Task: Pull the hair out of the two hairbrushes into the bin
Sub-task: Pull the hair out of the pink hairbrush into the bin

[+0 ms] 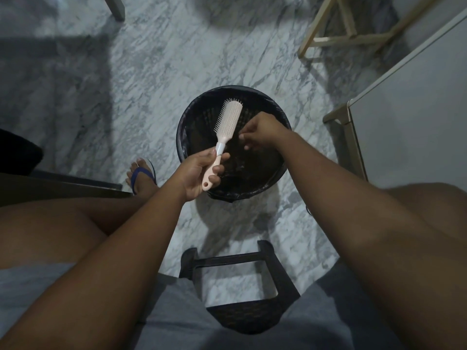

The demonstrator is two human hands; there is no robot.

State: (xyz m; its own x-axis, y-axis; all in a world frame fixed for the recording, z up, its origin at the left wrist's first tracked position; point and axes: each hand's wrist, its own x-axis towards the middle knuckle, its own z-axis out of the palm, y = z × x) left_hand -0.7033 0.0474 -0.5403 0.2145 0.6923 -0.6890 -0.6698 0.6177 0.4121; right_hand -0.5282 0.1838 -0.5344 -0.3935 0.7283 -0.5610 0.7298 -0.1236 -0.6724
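Note:
A pale pink hairbrush (227, 122) with a white collar is held over the round black bin (184, 127) on the marble floor. My left hand (199, 173) is shut on its handle, and the bristle head points up and away. My right hand (260, 132) hovers over the bin just right of the brush, fingertips pinched together; any hair between them is too fine and dark to make out. Dark clumps lie inside the bin. Only one hairbrush is in view.
A dark plastic stool (242, 286) stands between my knees. My foot in a blue sandal (141, 175) rests left of the bin. A pale cabinet (409, 117) is at the right, wooden furniture legs (348, 39) at the back right, and dark furniture (50, 183) at the left.

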